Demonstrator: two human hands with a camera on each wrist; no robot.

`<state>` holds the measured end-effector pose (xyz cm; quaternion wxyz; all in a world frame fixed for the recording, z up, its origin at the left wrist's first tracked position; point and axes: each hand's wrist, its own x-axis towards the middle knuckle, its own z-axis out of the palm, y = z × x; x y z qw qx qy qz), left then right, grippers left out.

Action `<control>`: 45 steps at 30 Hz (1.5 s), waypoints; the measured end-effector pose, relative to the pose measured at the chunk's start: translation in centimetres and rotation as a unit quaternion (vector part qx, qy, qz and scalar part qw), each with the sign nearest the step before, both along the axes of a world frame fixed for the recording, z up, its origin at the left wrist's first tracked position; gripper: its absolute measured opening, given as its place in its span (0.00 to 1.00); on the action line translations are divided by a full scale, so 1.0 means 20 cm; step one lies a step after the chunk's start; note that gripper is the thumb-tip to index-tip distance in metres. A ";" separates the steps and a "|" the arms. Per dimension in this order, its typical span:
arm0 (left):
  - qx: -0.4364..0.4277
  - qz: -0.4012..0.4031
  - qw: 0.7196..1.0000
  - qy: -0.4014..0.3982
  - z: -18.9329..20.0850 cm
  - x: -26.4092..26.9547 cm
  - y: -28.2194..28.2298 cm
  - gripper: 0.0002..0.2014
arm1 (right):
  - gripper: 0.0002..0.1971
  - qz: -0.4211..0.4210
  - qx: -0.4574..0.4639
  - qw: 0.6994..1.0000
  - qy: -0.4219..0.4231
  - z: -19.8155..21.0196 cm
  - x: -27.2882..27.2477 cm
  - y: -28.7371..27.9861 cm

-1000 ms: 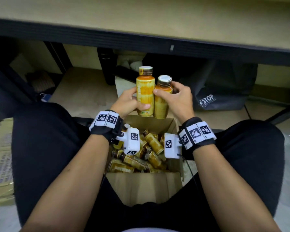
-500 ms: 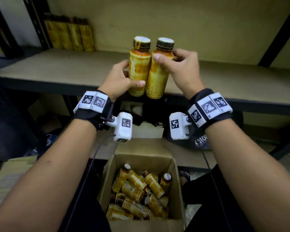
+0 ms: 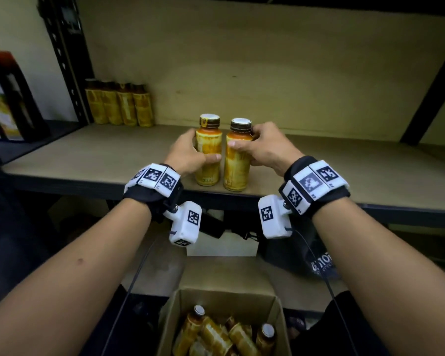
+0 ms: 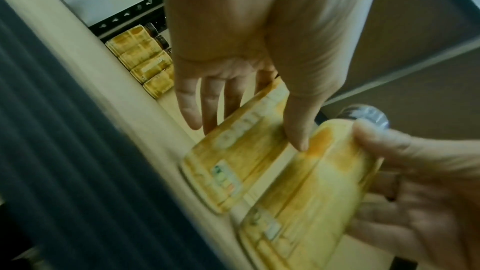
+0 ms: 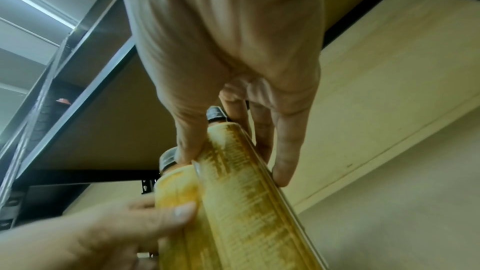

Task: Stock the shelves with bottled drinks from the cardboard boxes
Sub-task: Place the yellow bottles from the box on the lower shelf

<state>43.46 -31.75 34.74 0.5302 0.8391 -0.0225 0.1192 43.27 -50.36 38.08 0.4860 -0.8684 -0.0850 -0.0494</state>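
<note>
Two yellow-labelled bottles with dark caps stand upright side by side near the front edge of the shelf board point(image 3: 88, 160). My left hand point(image 3: 190, 152) grips the left bottle point(image 3: 208, 160), thumb across its front. My right hand point(image 3: 265, 147) grips the right bottle point(image 3: 237, 165) just below its neck. The left wrist view shows the left bottle point(image 4: 233, 163) between my fingers point(image 4: 189, 100) and thumb. From the right wrist, my fingers point(image 5: 283, 151) wrap the right bottle point(image 5: 246, 192). Below, the open cardboard box point(image 3: 280, 327) holds several more bottles point(image 3: 213, 335).
A row of the same bottles point(image 3: 118, 104) stands at the shelf's back left, against the black upright point(image 3: 64, 57). A dark bag point(image 3: 316, 255) lies under the shelf. Bare board stretches to the right of the held bottles. A dark carton point(image 3: 8, 96) sits far left.
Both hands lifted the two bottles out of the box, carried them up and forward, and brought them down onto the shelf's front edge. The head view rose from the box to the shelf.
</note>
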 end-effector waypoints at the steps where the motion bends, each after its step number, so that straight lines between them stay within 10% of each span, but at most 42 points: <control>1: -0.008 0.010 1.000 -0.005 0.02 0.02 0.01 0.29 | 0.30 0.005 0.005 1.000 0.012 0.01 0.02 0.01; 26: 0.215 0.230 0.940 0.132 0.16 1.01 0.53 0.30 | 0.21 0.102 -0.061 0.990 0.075 0.10 1.07 0.59; 31: 0.241 0.247 0.929 0.134 0.16 1.25 0.66 0.21 | 0.19 0.104 -0.092 0.990 0.036 0.08 1.28 0.72; 38: 0.383 0.225 0.887 0.130 0.13 1.40 0.75 0.36 | 0.26 0.067 -0.090 0.994 -0.003 0.04 1.50 0.86; 45: 0.424 0.181 0.874 0.154 0.14 1.54 0.89 0.19 | 0.22 0.046 -0.059 0.997 -0.010 0.02 1.65 1.01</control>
